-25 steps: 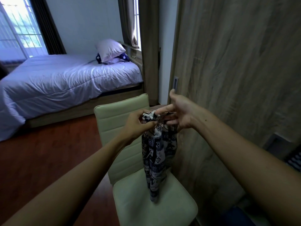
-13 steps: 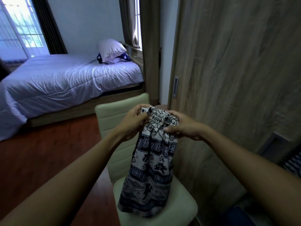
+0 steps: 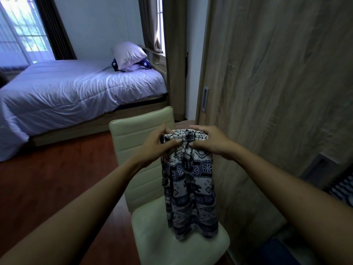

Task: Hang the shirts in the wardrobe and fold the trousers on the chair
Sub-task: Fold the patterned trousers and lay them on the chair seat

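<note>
Left hand (image 3: 155, 146) and right hand (image 3: 211, 143) each pinch the waistband of the navy-and-white patterned fabric trousers (image 3: 189, 186), hem apparently touching the cream padded chair (image 3: 172, 243).

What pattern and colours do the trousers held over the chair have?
The trousers have a dark navy and white geometric, tribal-style print, seen best in the head view.

1 pr trousers (image 3: 189, 188), 1 chair (image 3: 137, 150), 1 bed (image 3: 76, 92) — 2 pillows (image 3: 129, 54), 1 wardrobe door (image 3: 277, 92).
</note>
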Motion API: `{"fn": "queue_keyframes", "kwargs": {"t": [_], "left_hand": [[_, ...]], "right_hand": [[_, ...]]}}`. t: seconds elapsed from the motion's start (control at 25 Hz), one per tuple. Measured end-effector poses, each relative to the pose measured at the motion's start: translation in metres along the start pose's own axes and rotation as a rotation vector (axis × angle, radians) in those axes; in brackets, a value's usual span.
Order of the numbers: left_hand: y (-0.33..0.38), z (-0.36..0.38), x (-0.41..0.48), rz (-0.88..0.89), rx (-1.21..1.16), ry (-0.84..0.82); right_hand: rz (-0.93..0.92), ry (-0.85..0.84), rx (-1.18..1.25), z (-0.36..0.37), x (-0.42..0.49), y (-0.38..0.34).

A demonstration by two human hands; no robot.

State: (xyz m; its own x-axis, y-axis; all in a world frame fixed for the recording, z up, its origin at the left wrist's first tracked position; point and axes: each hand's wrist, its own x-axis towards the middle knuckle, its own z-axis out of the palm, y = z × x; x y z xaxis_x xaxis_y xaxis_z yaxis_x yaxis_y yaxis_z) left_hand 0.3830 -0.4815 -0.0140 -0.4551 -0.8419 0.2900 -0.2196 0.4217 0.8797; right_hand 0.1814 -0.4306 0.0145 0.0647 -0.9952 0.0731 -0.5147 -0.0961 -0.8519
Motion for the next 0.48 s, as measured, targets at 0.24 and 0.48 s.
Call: {"fn": "queue_keyframes", "kwargs": {"t": [0.24, 0.48], "left_hand": [[-0.017, -0.011, 0.009, 0.046, 0.084, -0.055], [-0.034, -0.01, 0.008, 0.197, 0.368, -0.106]], "right_hand": [[0.046, -0.033, -0.094, -0.007, 0.001, 0.006], [0.084, -0.007, -0.188, 0.005, 0.0, 0.018]]}}
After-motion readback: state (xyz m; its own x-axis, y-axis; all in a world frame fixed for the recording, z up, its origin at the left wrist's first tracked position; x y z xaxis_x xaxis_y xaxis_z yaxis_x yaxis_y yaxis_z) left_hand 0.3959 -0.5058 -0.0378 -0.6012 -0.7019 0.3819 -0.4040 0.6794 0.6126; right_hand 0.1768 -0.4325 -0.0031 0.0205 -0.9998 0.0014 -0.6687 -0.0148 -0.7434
